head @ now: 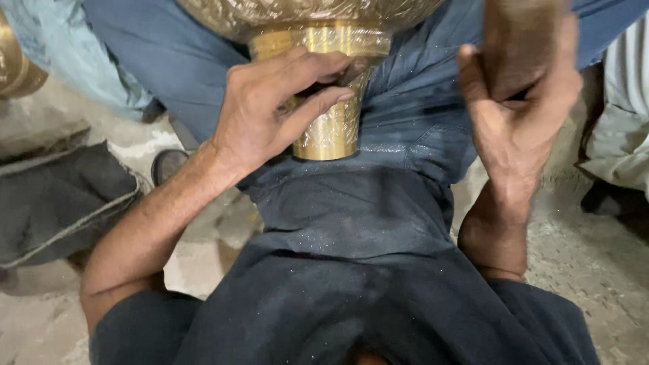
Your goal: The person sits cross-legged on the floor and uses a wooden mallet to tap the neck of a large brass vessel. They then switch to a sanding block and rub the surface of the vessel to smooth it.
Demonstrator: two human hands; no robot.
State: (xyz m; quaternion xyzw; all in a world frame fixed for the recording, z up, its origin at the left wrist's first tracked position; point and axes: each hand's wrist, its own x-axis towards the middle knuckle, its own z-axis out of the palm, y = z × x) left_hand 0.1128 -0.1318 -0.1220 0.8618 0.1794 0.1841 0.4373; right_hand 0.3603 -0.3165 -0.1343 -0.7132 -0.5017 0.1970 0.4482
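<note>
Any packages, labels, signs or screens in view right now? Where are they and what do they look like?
None in view.
The left hand grips the neck of an engraved brass vessel resting on the person's lap.
The right hand holds a dark brown block-shaped thing, raised at the right.
A dark cloth bundle lies on the floor at the left.
</note>
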